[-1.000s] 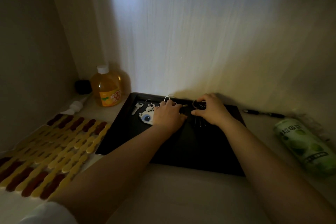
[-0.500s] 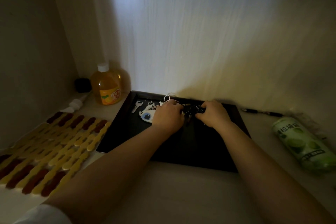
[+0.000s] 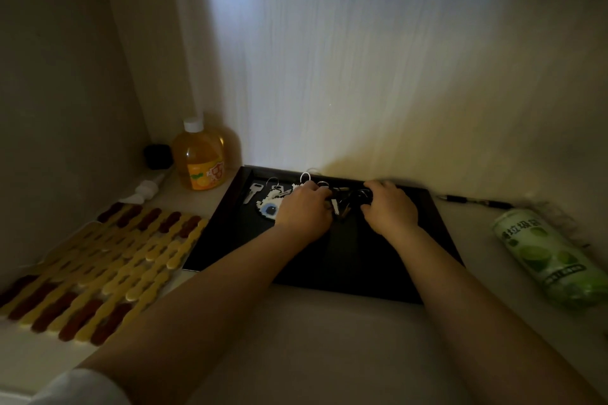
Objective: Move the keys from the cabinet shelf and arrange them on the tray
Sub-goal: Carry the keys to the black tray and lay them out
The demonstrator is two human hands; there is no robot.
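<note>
A black tray (image 3: 437, 233) lies on the cabinet shelf against the back wall. On its far left lies a single silver key (image 3: 251, 192), and beside it a white and blue pixel keychain (image 3: 269, 207). Both my hands are over the tray's far middle. My left hand (image 3: 304, 209) has its fingers curled over a dark bunch of keys and rings (image 3: 345, 202). My right hand (image 3: 390, 207) pinches the same bunch from the right. How the keys lie under my fingers is hidden in the dim light.
An orange juice bottle (image 3: 200, 158) and a small black object (image 3: 158, 156) stand in the back left corner. A yellow and brown slatted mat (image 3: 98, 266) covers the left. A pen (image 3: 473, 201) and a lying green can (image 3: 546, 260) are at the right.
My hands have drawn closer together over the key bunch, the right hand shifting slightly left. The bunch now sits between both hands.
</note>
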